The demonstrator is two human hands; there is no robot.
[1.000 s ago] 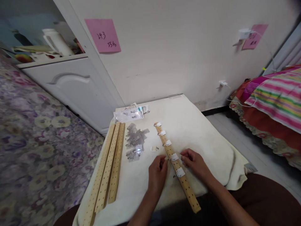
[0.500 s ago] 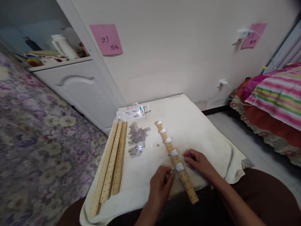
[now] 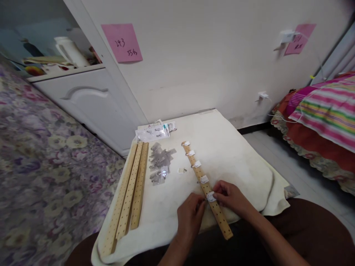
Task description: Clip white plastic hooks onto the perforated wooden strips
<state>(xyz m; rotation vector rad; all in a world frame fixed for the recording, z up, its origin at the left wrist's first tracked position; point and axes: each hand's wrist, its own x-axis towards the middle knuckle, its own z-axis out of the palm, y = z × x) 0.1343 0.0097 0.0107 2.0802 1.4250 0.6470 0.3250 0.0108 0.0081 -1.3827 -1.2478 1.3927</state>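
Observation:
A pale wooden strip with rows of holes point(image 3: 222, 221) lies slantwise on the cloth-covered table, several small metal rings with white tags along it. At the tag nearest me point(image 3: 211, 196), my right hand point(image 3: 230, 195) pinches the tag's right edge between thumb and forefinger. On the strip's other side my left hand point(image 3: 190, 214) is closed, its fingertips at a small metal piece by the strip's left edge; the fingers partly hide that piece. Left of the strip lies one loose tagged piece point(image 3: 182, 170). Farther left is a group of small clear bags point(image 3: 161, 157) with metal bits inside.
Three more perforated wooden strips point(image 3: 139, 188) lie along the left of the table point(image 3: 235, 155). Flat clear packets point(image 3: 153, 133) rest at its back left corner. A wall stands behind, a white cabinet point(image 3: 85, 99) at left, a bed point(image 3: 327, 107) at right.
My right hand has moved left to the nearest tag and taken its edge. The left hand stays almost in place at the strip's left edge. The view has shifted slightly.

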